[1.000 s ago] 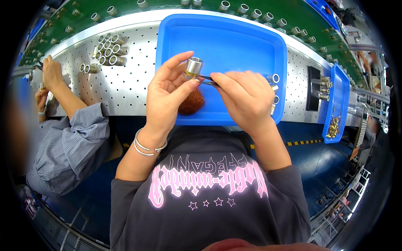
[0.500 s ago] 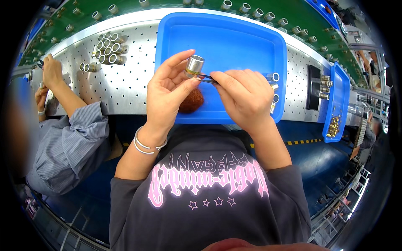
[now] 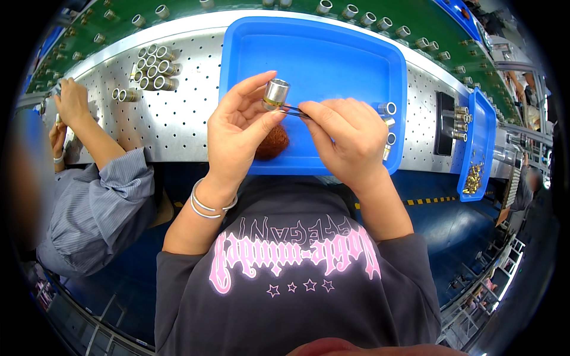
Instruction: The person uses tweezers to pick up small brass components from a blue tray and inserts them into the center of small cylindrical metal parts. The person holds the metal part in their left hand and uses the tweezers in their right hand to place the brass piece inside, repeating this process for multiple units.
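My left hand [image 3: 240, 115] grips a short silver metal cylinder [image 3: 276, 92] with a brass-coloured band near its lower end, held above a blue tray [image 3: 314, 41]. Dark tweezers [image 3: 295, 111] are pinched in my right hand [image 3: 350, 133], and their tips meet the lower part of the cylinder. Below my left hand, a reddish-brown scouring ball [image 3: 273, 143] lies in the tray, partly covered by that hand. Several similar cylinders [image 3: 389, 108] rest along the tray's right side, some partly hidden by my right hand.
Left of the tray, a cluster of cylinders [image 3: 155, 70] stands on the perforated metal table [image 3: 190, 118]. A green conveyor [image 3: 237, 8] carries more along the back. To the right are a black phone-like slab [image 3: 443, 123] and a smaller blue tray [image 3: 482, 127] with brass pieces. A co-worker's hand [image 3: 72, 101] is far left.
My hands and the cylinder stay almost in place, with only a slight shift at the tweezers. The co-worker's hand at the left has moved a little.
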`<state>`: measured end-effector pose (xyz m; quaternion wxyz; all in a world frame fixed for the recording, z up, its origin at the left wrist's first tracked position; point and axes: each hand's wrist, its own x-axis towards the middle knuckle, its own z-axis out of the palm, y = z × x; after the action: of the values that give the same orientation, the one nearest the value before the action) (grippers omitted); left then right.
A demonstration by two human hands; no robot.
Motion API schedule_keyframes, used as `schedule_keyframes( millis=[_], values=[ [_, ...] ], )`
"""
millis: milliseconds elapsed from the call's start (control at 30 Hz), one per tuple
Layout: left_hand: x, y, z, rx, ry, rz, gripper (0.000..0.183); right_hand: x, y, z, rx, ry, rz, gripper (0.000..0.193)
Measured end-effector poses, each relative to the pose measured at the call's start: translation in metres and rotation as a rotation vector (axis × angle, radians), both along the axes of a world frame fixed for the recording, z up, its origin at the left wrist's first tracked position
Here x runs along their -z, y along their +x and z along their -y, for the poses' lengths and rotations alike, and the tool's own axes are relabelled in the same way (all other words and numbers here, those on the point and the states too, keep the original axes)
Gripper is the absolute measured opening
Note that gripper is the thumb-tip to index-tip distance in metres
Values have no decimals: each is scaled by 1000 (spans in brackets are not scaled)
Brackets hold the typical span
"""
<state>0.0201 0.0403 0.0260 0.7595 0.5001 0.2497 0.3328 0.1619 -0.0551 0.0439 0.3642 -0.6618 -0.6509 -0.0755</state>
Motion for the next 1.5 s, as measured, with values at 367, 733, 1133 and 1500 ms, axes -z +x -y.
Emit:
schedule_keyframes(
  millis=[367,733,1133,1500],
  values=[
    [1,-2,0,-51,189,-112,44,1,-2,1,0,-9,8,16],
    [-1,-5,4,-50,132,-55,44,-4,-7,1,-7,-12,-2,15],
    [-5,-6,8,41,-38,23,44,-15,-16,4,-11,-53,-199,16],
    [-7,-28,-3,194,-194,53,50,-27,-5,-21,-134,-473,-1164,17]
  ],
)
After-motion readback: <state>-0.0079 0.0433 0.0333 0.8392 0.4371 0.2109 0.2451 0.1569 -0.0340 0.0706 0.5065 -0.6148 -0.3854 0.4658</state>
